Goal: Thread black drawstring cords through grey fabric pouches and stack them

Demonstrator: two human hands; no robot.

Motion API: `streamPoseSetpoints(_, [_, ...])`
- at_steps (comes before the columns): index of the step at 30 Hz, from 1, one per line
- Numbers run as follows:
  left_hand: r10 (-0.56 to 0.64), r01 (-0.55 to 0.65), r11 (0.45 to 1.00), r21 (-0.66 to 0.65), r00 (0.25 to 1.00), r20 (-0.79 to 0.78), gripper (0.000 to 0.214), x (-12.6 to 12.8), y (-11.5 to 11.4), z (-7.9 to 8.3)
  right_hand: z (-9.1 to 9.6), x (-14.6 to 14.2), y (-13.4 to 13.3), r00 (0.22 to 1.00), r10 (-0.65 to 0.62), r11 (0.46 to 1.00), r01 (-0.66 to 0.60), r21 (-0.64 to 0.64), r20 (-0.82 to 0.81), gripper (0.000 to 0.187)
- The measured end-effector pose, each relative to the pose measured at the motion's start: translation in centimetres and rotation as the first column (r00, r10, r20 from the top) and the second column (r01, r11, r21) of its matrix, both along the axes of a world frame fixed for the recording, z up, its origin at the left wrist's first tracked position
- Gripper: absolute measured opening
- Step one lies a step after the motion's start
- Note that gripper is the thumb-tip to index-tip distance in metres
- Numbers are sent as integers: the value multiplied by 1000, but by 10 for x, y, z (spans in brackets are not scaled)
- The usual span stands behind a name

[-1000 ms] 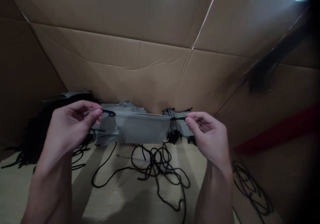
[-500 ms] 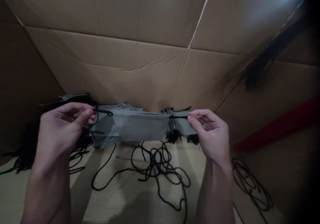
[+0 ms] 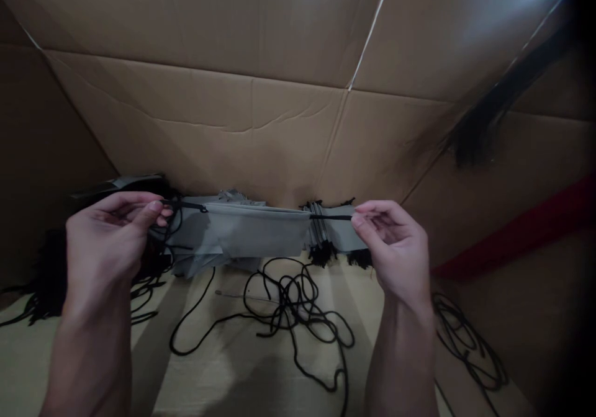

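Fingers of the left hand and right hand pinch thin black drawstrings at either end of a grey, rectangular fabric pouch.
The pouch hangs near the pale tabletop's far edge, beyond a tangle of black cord.

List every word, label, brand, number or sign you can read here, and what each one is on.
None: no readable text anywhere.
The gray drawstring pouch, the brown cardboard behind it and the red strip at the right show no lettering that I can make out.
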State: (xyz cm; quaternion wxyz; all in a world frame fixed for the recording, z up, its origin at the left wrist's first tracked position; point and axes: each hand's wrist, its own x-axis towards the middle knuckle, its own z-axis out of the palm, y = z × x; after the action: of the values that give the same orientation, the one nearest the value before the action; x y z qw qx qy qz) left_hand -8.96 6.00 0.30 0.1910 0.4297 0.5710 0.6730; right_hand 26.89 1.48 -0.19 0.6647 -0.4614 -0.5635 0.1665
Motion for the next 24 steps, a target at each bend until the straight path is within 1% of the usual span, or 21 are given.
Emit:
streamPoseSetpoints(3, [6,-6,999,33,1000,3,14,1,0,1,-1,2,0,999,36,999,-36,-4,-33,13])
streamPoseSetpoints(7, [-5,2,997,79,999,46,22,-2,3,1,-4,6,1,991,98,995,-100,-10,-93,12])
streamPoseSetpoints(9, [-5,-1,996,87,997,76,24,-5,4,2,-5,10,2,986,100,995,-103,-12,-132,13])
streamPoseSetpoints(11, [25,-34,995,90,995,99,24,-6,3,4,-6,15,3,981,78,997,-82,-12,-177,15])
streamPoseSetpoints(13, [66,-73,994,81,994,90,24,-6,1,7,-6,18,3,977,52,998,-58,-21,-208,17])
streamPoseSetpoints(15, [87,-92,993,75,994,60,24,-4,-1,9,-6,20,3,978,26,999,-35,-38,-207,18])
streamPoseSetpoints(17, [82,-85,993,76,996,39,22,-3,-2,9,-6,20,3,982,0,999,-8,-45,-189,18])
streamPoseSetpoints(21, [85,-86,996,35,996,12,21,-7,0,4,-10,28,6,985,-49,999,45,-25,-166,20])
streamPoseSetpoints(24, [83,-80,996,32,993,-88,20,-17,3,-3,-11,39,5,990,-75,997,72,-25,-123,20])
